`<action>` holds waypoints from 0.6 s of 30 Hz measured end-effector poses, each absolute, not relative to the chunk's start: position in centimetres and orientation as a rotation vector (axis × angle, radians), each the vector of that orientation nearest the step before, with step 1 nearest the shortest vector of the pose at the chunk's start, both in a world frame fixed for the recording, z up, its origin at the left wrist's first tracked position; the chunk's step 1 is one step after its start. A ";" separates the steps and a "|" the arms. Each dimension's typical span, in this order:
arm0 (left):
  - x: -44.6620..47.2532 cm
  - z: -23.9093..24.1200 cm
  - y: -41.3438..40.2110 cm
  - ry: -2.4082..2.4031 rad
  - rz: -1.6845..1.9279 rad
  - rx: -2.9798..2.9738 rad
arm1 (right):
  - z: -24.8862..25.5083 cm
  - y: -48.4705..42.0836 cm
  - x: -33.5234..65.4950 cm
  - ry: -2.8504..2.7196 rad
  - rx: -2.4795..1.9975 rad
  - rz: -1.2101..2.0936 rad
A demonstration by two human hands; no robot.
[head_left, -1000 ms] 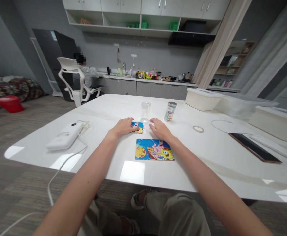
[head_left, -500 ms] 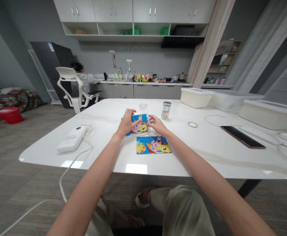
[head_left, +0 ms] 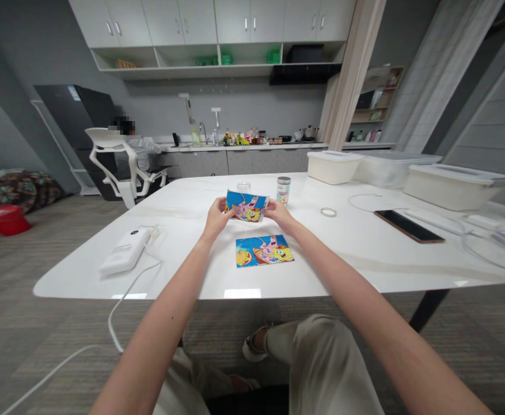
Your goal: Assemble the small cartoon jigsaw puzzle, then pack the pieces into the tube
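Note:
Between my hands is a blue cartoon picture card (head_left: 249,207), raised off the table and tilted toward me. My left hand (head_left: 218,219) grips its left edge, thumb across the front. At its right edge, my right hand (head_left: 278,211) pinches the card. A second picture card (head_left: 264,251) with a similar cartoon lies flat on the table, nearer to me. Just behind the held card stands a clear jar (head_left: 244,187), its lower part hidden. Right of that, a cartoon-printed canister (head_left: 283,191) with a grey lid stands upright. A ring-shaped lid or band (head_left: 328,212) lies farther right.
On the white table (head_left: 183,271) a white power bank (head_left: 125,252) with cables lies left. A phone (head_left: 408,226) and cables lie right. Lidded storage boxes (head_left: 334,166) line the back right. A person (head_left: 137,151) sits in the background by the counter.
The card in my hands has been lifted from near the table and tilted more upright, moving away from the flat card. My view has shifted slightly to the right.

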State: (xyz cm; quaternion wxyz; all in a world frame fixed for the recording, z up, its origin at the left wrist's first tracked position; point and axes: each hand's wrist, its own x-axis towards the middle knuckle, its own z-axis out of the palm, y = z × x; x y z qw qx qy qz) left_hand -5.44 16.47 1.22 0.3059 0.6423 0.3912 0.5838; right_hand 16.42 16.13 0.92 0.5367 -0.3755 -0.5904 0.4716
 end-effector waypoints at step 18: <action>-4.8 2.0 14.9 1.232 1.521 1.819 | 1.1 15.6 23.5 -1.333 -1.960 -0.051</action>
